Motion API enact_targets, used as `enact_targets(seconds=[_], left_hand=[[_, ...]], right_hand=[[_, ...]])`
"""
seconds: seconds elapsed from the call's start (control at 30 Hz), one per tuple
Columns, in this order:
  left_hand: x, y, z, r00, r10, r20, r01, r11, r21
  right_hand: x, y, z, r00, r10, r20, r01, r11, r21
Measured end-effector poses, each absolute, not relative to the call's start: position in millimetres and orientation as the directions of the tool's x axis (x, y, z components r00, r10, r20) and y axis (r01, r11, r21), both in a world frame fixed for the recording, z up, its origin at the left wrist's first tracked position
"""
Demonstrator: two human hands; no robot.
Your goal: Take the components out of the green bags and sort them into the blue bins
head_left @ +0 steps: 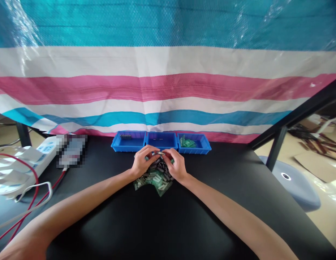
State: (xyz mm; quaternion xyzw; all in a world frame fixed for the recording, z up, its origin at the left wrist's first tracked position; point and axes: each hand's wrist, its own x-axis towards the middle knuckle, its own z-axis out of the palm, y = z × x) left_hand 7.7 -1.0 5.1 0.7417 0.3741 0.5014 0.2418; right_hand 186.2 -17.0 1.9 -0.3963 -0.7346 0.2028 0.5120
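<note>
Both my hands meet over a heap of small green packets and dark metal pieces (156, 178) on the black table (168, 224). My left hand (143, 161) and my right hand (176, 164) are curled, and their fingertips pinch a small silvery piece (160, 153) between them. Just behind the hands stand three blue bins in a row. The left bin (128, 141) holds a few dark pieces, the middle bin (162, 140) looks almost bare, and the right bin (194, 143) holds green packets.
A white power strip (43, 151) with red and white cables (35, 187) lies at the table's left edge, beside a blurred object (71, 151). A striped tarp (168, 83) hangs behind the bins. A black frame leg (276, 148) and a grey round seat (292, 184) stand on the right.
</note>
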Motion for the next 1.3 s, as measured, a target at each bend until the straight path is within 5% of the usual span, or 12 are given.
enact_targets(seconds=[0.43, 0.77, 1.3], left_hand=[[12.5, -6.2, 1.4, 0.105, 0.901, 0.421, 0.048, -0.427, 0.903], [5.2, -1.2, -0.6, 0.170, 0.823, 0.542, 0.296, -0.568, 0.768], [6.5, -2.1, -8.1, 0.182, 0.876, 0.446, 0.235, -0.480, 0.845]], right_hand=[[185.7, -15.3, -1.3, -0.116, 0.791, 0.600, 0.416, 0.587, -0.694], [186.0, -16.9, 2.1, -0.136, 0.786, 0.603, 0.390, 0.602, -0.697], [184.8, -16.0, -4.3, -0.247, 0.751, 0.612, 0.383, 0.656, -0.651]])
